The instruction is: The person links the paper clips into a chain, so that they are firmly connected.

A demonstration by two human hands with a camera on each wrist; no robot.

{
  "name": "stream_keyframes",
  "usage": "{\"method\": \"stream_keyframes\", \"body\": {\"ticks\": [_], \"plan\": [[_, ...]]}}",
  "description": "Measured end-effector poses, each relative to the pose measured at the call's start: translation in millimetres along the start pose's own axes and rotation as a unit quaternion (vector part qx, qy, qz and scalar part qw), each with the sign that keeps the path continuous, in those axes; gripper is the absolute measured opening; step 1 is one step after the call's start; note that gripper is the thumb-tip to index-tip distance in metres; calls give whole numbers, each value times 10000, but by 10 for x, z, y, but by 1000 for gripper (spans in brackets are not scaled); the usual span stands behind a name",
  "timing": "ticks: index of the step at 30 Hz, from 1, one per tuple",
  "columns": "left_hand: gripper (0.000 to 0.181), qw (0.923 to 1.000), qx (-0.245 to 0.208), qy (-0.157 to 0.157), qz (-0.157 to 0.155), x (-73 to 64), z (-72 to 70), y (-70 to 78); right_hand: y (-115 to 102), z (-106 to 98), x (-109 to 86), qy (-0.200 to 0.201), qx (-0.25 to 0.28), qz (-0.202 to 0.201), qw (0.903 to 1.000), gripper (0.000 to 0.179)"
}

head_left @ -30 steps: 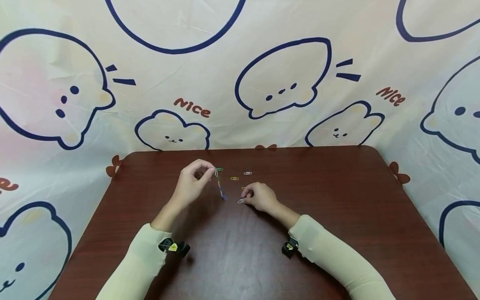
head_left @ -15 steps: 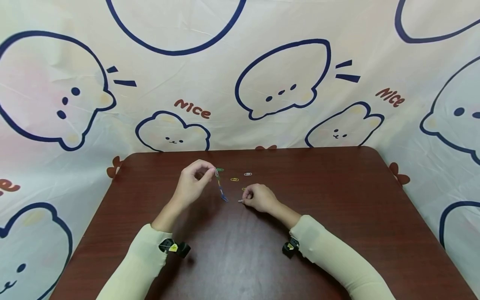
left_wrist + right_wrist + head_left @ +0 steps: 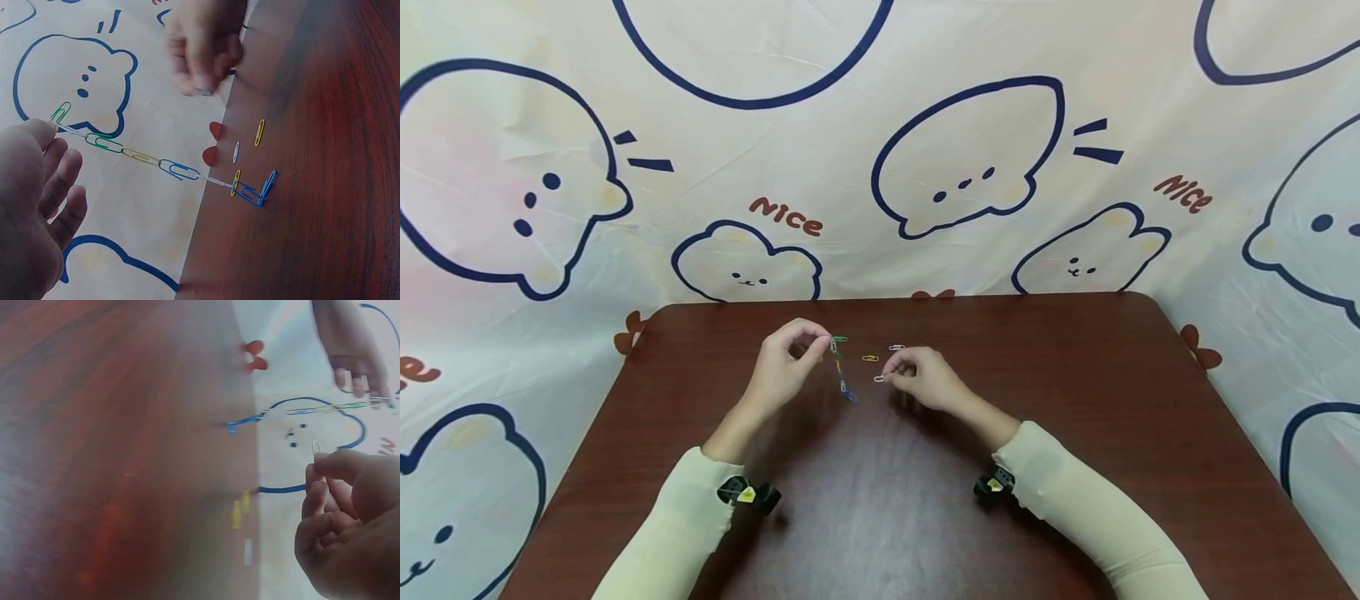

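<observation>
The left grip (image 3: 782, 367) pinches a paper-clip chain (image 3: 140, 156) by its green end; the rest hangs below. The right grip (image 3: 928, 379) pinches a white clip (image 3: 316, 447). Two yellow clips (image 3: 260, 133) and a loose white clip (image 3: 236, 152) lie near the right grip. Beyond both grips, past the surface's (image 3: 865, 500) far edge, the cloth (image 3: 985, 271) reads "Nice" twice. Surface stretches wide rightward of the right grip.

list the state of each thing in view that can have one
Clip chain, linked, hanging from the left hand
Left hand, pinching the chain's top end
Held white clip, not linked to the chain
Right hand, pinching that clip
Two yellow clips, loose on the table
Other white clip, loose on the table
</observation>
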State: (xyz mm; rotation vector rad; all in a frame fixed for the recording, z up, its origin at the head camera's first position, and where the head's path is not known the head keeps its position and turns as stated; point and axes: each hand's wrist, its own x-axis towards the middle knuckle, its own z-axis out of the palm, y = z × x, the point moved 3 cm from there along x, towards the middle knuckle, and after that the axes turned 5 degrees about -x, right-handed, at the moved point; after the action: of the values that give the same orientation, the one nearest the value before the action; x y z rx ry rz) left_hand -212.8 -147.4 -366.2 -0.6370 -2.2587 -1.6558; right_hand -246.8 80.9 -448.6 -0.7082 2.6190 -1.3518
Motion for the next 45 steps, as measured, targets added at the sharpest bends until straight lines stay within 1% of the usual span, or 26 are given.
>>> {"method": "stream_keyframes", "body": {"ticks": [6,9,13,15,22,26,32,40,45], "plan": [[5,10000,7,-12,9,3,7,15,-210,-199,18,240,70,-140,9996,5],[6,10000,-30,-7,31,13,13,-151,-316,-275,26,335,87,-134,9993,5],[5,10000,-18,14,10,28,23,-371,-403,-324,41,403,185,-134,9989,4],[5,10000,31,19,-25,32,30,-338,-431,-332,51,424,270,-146,9986,4],[6,9999,99,-46,13,13,33,12,-527,-328,106,438,571,-99,9974,5],[6,10000,68,-60,-8,10,34,35,-617,-318,146,426,623,-174,9970,5],[5,9999,28,-76,-67,22,40,25,-733,-288,223,463,623,-322,9965,7],[5,9999,47,-62,-68,24,45,18,-803,-220,287,445,753,-186,9960,7],[5,10000,15,-56,-60,21,48,26,-814,-192,310,436,623,-125,9970,8]]}}
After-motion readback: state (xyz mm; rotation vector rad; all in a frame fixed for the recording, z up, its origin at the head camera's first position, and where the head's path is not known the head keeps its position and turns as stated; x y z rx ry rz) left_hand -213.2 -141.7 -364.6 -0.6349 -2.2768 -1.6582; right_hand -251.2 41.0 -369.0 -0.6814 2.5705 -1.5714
